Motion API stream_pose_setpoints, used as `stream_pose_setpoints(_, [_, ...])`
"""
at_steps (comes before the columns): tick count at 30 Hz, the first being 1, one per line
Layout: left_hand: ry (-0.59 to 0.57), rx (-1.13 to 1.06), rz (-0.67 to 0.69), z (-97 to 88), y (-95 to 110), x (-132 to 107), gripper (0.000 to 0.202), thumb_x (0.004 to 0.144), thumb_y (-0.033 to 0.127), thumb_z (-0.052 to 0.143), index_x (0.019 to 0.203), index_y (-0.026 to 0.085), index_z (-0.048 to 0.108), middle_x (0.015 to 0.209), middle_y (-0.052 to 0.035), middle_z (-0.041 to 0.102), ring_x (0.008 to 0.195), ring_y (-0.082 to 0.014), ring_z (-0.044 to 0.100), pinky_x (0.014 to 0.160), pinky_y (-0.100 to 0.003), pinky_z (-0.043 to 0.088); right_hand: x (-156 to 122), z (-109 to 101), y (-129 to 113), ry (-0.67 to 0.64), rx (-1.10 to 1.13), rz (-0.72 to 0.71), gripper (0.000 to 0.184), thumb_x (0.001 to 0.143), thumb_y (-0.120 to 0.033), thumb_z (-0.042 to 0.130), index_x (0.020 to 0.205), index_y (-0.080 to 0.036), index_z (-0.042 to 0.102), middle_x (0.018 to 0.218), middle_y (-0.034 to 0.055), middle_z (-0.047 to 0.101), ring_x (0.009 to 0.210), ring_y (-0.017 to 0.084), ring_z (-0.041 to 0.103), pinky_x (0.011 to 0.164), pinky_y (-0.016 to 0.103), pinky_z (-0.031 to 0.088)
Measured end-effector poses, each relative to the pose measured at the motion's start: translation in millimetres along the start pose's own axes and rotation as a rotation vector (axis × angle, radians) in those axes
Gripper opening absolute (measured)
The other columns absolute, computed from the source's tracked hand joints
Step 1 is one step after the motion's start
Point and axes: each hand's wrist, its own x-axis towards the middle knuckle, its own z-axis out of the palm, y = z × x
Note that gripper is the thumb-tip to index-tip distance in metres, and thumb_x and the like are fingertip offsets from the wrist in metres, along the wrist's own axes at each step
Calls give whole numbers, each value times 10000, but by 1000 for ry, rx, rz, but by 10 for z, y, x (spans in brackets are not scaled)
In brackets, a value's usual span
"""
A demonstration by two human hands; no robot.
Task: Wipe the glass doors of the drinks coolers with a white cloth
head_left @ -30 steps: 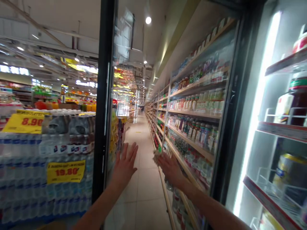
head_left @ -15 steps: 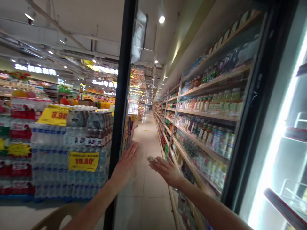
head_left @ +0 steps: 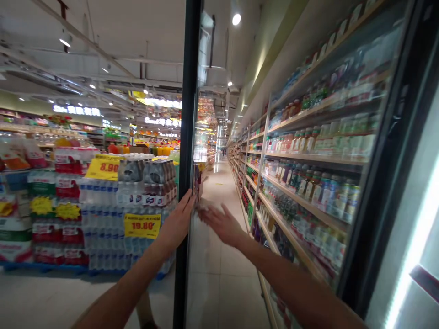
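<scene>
A glass cooler door with a black frame (head_left: 190, 114) stands open ahead of me. My left hand (head_left: 176, 224) lies across the frame, its outstretched fingers reaching the edge of the glass; its thumb is hidden. Close to it, my right hand (head_left: 222, 226) reaches over the door glass (head_left: 212, 292) from the right, palm down, fingers extended towards the frame. The crumpled pale cloth seen under those fingers earlier is now almost wholly covered by the hand. Whether the fingertips press on the glass is hard to make out.
Drink shelves (head_left: 315, 157) full of bottles show in the glass on the right. A lit cooler interior (head_left: 408, 274) lies at the far right edge. Stacked water bottle packs (head_left: 106, 224) with yellow price signs (head_left: 142, 225) stand to the left on the pale floor (head_left: 44, 301).
My right hand has moved left and slightly up, towards the frame. My left hand has slid from the glass onto the frame. The view has turned a little left.
</scene>
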Motion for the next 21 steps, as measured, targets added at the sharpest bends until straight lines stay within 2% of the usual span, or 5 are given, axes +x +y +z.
stream_pose_setpoints(3, [-24,23,-15,-30,2,2,629,789,9,257,1406,123,289,1499,-134,266,1317,-206,380,992,-338,451,292,-91,62,45,-21,169,480,893,-134,368,1368,-203,394,1430,57,431,1382,234,271,1117,515,233])
stream_pose_setpoints(8, [-42,29,-57,-33,41,4,665,760,-2,312,1410,139,286,1491,-133,285,1304,-212,399,967,-338,471,9,39,-165,-38,21,-165,409,928,-184,327,1314,-200,463,1320,30,556,1321,140,370,1123,388,282])
stream_pose_setpoints(10, [-11,29,-54,-17,76,43,670,764,4,328,1418,132,259,1485,-144,294,1329,-215,358,1008,-357,437,-21,12,-59,-10,-12,-176,412,924,-185,337,1316,-213,462,1323,26,554,1323,135,364,1139,382,248])
stream_pose_setpoints(16, [96,-27,14,-33,305,338,613,786,2,286,1394,75,278,1499,-169,249,1392,-210,207,1091,-376,336,304,-436,586,217,-213,345,523,857,-96,375,1369,-196,397,1422,73,440,1386,257,252,1130,559,93])
stream_pose_setpoints(21, [165,-77,52,-166,406,674,682,789,116,446,1421,93,193,1523,-168,169,1410,-257,118,1111,-442,298,87,-499,688,170,-242,33,515,841,-139,429,1346,-244,429,1365,48,510,1365,206,294,1149,484,110])
